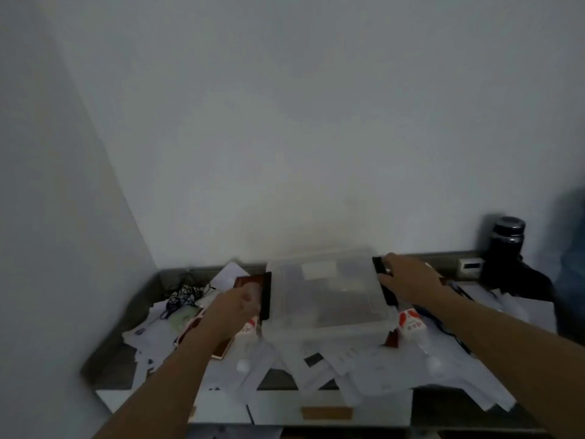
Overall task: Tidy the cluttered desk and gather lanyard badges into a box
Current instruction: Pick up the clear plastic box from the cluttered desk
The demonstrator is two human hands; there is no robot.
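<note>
Wall (285,122): pale and bare, it fills most of my feed and meets a second wall in a corner on the left.
Desk (120,359): a grey top pushed into that corner, with a low raised lip along the back.
Papers (395,369): white sheets lie loose and overlapping across most of the top, and some hang over the front edge.
Box (329,293): clear plastic with its lid on. It sits at the middle back of the desk on top of the papers. I see a white label on the lid, but the contents are too blurred to read.
Left hand (235,307): at the box's left side, fingers curled around the left latch (266,296). The motion blur is heavy here.
Right hand (408,280): at the box's right side, fingers over the top and thumb beneath, pinching the right latch (378,267).
Flask (506,245): black and upright at the back right, with a dark cloth (519,283) bunched at its foot.
Cable (183,296): a black tangle at the back left, lying on the papers.
Red-and-white cards (410,321): one is just beside the box's near right corner, and another is under my left wrist by the near left corner. I cannot tell from here whether these are the badges.
White device (470,267): small, against the back lip, left of the flask.
</note>
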